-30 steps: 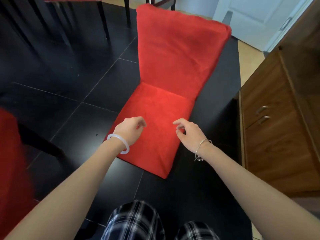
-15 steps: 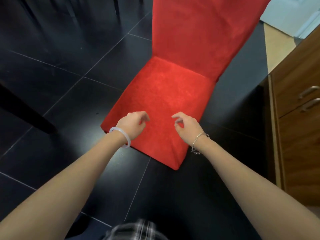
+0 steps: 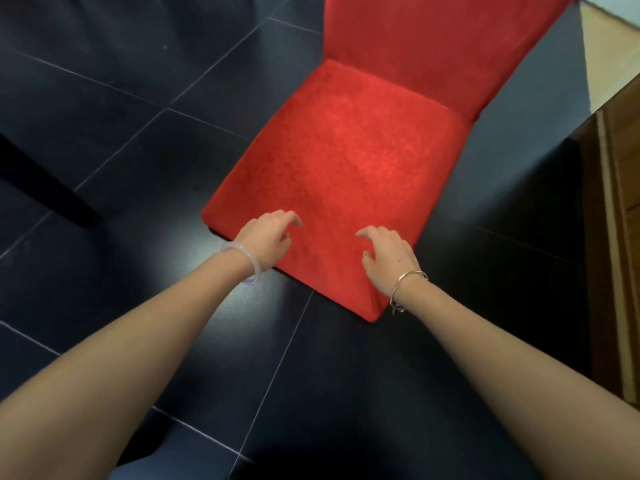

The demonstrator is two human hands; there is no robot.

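Red fabric-covered chair (image 3: 346,161) stands on black tiled floor (image 3: 121,116), seat front toward the person. Left hand (image 3: 268,237) and right hand (image 3: 388,258) are over the seat's front edge. Grip on both is loosely curled, holding nothing. Fabric not yet grasped, so the work looks barely begun. Wooden cabinet (image 3: 620,202) at right.

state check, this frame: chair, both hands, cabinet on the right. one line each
red chair: upright on the dark tiled floor, seat bare.
left hand: over the seat's front edge, fingers loosely curled, holds nothing.
right hand: over the seat's front corner, fingers loosely curled, holds nothing; contact with the seat unclear for both hands.
wooden cabinet: only an edge in view, open or shut not visible.
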